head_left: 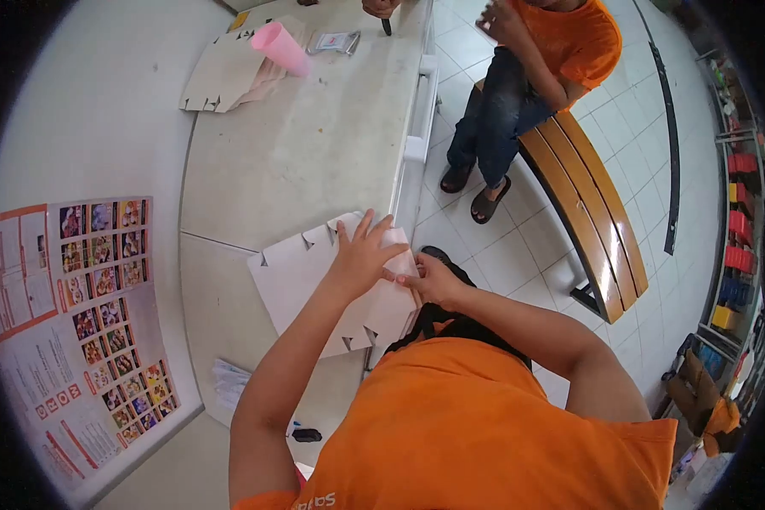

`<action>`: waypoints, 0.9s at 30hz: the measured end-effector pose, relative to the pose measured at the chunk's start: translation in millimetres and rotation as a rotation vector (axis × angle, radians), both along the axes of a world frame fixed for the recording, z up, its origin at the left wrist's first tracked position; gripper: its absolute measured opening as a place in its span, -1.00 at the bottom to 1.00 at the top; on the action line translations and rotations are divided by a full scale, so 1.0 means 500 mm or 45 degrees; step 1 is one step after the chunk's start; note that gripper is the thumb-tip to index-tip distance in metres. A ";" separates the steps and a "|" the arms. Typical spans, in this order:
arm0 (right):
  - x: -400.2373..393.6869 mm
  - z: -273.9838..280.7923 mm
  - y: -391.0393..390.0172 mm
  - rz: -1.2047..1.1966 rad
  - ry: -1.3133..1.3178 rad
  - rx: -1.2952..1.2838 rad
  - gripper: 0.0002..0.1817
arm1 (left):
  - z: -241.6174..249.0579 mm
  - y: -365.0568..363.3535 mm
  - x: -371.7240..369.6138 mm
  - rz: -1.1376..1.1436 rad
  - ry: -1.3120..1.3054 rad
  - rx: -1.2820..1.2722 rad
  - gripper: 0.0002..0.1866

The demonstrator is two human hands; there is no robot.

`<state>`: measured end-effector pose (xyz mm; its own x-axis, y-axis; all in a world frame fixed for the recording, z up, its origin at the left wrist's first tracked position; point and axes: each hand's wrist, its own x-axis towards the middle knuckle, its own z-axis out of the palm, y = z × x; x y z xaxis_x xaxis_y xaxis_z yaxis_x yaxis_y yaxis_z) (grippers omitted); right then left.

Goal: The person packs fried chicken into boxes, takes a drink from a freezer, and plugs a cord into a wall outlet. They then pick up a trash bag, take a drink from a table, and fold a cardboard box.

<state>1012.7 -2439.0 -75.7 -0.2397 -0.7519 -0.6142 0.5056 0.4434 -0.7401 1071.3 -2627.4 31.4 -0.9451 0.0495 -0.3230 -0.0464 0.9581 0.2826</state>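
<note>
A pale, slotted cardboard sheet [302, 285] lies at the table's edge, close to my body. My left hand [364, 259] rests on it with the fingers spread, pressing on its right part. At the sheet's right edge, my right hand [433, 280] has its fingers closed on a folded flap of the cardboard. The fingertips of both hands are close together near that edge. Part of the flap is hidden behind my fingers.
On the table [272, 170] are a pink cup [280, 48], more flat cardboard [221, 72] and a small packet [336, 42]. A person in orange [569, 42] sits on a wooden bench [586, 204]. Another hand [381, 8] holds a dark object. A black item [307, 435] lies near my left arm.
</note>
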 end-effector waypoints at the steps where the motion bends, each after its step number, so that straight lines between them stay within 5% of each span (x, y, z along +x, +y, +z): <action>1: -0.002 0.007 -0.001 -0.033 -0.036 -0.007 -0.47 | -0.016 0.001 0.012 0.008 0.003 -0.006 -0.39; 3: -0.003 0.027 -0.001 -0.061 -0.066 -0.022 -0.48 | -0.028 0.007 0.032 0.007 0.263 -0.034 -0.42; 8: -0.003 0.105 0.014 -0.021 0.727 0.033 -0.49 | -0.007 0.024 0.018 0.078 0.208 -0.054 -0.52; 17: 0.003 0.072 0.015 -0.117 1.395 -0.239 -0.62 | -0.014 0.026 0.023 0.091 0.256 0.006 -0.59; 27: -0.001 0.074 0.003 0.122 1.369 0.086 -0.78 | -0.035 0.033 0.015 0.162 0.297 -0.014 -0.54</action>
<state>1012.0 -2437.3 -38.7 -0.6197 -0.7687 -0.1583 -0.4330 0.5030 -0.7480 1078.8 -2610.8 14.1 -0.9924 -0.0771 -0.0959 -0.1019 0.9518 0.2892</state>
